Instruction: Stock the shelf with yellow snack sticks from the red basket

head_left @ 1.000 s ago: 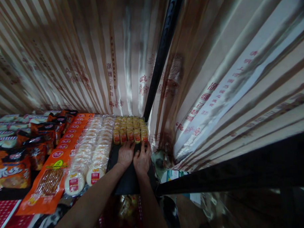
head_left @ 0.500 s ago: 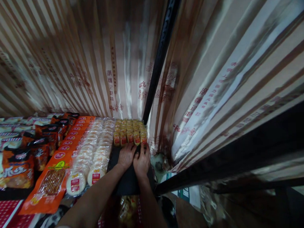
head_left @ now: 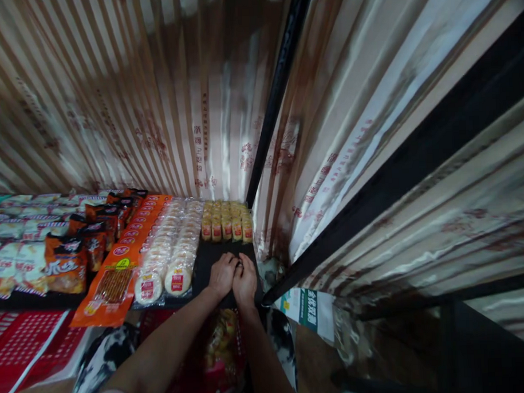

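My left hand and my right hand are side by side, touching or nearly so, over the black shelf. Their fingers are curled in and closed, and the fingertips are hidden, so anything inside them cannot be seen. Just beyond them, apart from the fingers, small yellow snack packs with red labels stand in several rows at the back corner. To the left lie two rows of round white wrapped crackers.
Orange bags of stick snacks overlap beside black-and-orange bags and white packets. A black post and a black rail border the shelf corner, with printed sheeting behind. A red basket sits below.
Both hands have drawn back from the small yellow packs toward me, with fingers now curled. A strip of black shelf shows between hands and packs. The view has shifted slightly.
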`<state>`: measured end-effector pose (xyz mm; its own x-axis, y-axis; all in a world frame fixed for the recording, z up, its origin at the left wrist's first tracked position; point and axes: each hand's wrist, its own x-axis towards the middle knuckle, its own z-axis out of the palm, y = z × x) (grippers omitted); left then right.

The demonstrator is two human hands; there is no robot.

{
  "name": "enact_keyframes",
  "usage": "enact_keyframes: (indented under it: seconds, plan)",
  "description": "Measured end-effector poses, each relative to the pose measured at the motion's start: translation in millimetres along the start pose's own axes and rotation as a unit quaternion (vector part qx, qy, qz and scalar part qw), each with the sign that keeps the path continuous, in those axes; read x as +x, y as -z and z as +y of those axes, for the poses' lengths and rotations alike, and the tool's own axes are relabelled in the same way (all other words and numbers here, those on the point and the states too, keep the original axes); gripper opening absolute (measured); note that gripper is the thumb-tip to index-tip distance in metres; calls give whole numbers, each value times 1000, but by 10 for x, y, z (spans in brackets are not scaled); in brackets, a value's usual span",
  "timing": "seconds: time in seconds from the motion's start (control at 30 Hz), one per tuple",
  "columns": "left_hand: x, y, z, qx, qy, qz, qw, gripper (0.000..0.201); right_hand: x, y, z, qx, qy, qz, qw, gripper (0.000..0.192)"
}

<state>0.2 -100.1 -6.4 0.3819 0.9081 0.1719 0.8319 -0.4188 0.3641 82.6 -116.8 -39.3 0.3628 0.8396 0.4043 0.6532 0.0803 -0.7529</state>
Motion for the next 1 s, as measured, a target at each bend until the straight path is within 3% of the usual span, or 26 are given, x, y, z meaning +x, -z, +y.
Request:
enact_keyframes:
  seconds: [0.4,0.73,0.83,1.0]
  plan:
    - [-715,45,27,6,-7,-2,1000,23,-650,209,-234,-34,4,-54,998,42]
    - [-1305,-117,-110,-18,-35,13,999,21,-1156,287,-275,-18,73,-45,996,37]
    - [-1531,-141,-138,-31,-29,-13,999,18,-1312,259,-214,-29,62,-88,994,34]
    - [-1859,-319,-251,-51,55,-81,994,24,-1554,122,-116,-59,13,-221,973,30]
